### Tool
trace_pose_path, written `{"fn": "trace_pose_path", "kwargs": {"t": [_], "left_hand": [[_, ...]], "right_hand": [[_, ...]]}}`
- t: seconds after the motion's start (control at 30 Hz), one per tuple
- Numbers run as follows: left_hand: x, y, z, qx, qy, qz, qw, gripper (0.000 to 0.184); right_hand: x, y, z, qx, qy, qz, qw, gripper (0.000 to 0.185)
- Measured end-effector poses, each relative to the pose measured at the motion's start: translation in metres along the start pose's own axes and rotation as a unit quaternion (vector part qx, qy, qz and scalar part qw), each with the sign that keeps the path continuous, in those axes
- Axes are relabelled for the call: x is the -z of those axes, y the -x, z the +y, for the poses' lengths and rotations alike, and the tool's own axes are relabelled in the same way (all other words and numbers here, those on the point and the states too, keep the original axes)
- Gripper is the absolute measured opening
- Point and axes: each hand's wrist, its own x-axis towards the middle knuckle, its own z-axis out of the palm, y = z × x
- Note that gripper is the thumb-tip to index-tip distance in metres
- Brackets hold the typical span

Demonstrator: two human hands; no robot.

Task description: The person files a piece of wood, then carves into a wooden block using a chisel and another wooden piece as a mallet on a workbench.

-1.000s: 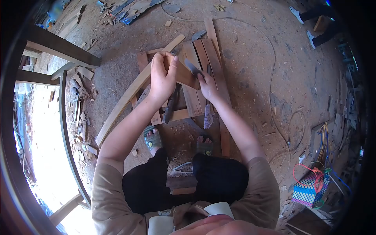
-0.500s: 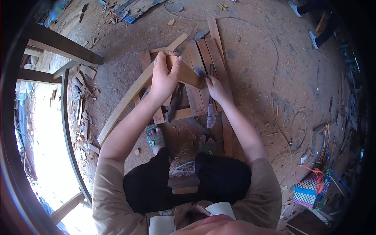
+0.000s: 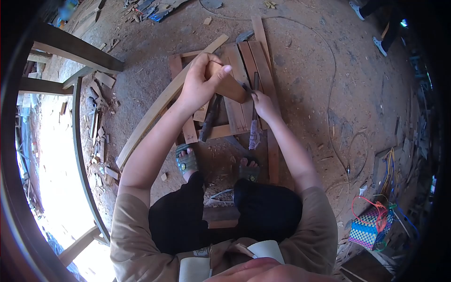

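Above the planks (image 3: pixel 264 68), a wooden block (image 3: pixel 232 89) held up.
Head view: the left hand (image 3: pixel 199 84) grips the block's far end; the right hand (image 3: pixel 265 107) clasps a dark tool (image 3: pixel 247 88) by its near end, contact unclear.

Could pass rightward from the right hand (image 3: pixel 264 105) across dirt floor (image 3: pixel 300 84) to the cable (image 3: pixel 335 70); was hemmed leftward by the long strip (image 3: pixel 152 114) and dark frame (image 3: pixel 80 54).

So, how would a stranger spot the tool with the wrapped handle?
Find the wooden slats beyond the feet. Over them, beside the right hand, lies a long, thin tool. Unlike the dark bar to its left, its near end has pale purplish wrapping.
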Motion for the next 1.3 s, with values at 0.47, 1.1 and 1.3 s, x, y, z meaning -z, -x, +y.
{"fn": "trace_pose_path", "kwargs": {"t": [0.47, 1.1, 1.3], "left_hand": [[0.010, 0.001, 0.027, -0.090, -0.144, -0.086, 0.982, 0.037], [0.007, 0.003, 0.015, -0.081, -0.027, -0.107, 0.991, 0.034], [0.010, 0.003, 0.013, -0.044, 0.000, -0.099, 0.994, 0.034]], "right_hand": [[0.039, 0.031, -0.090, 0.017, -0.202, 0.035, 0.979, 0.028], [0.054, 0.029, -0.116, 0.046, -0.164, 0.082, 0.982, 0.023], [0.018, 0.028, -0.013, -0.064, 0.095, -0.011, 0.993, 0.029]]}}
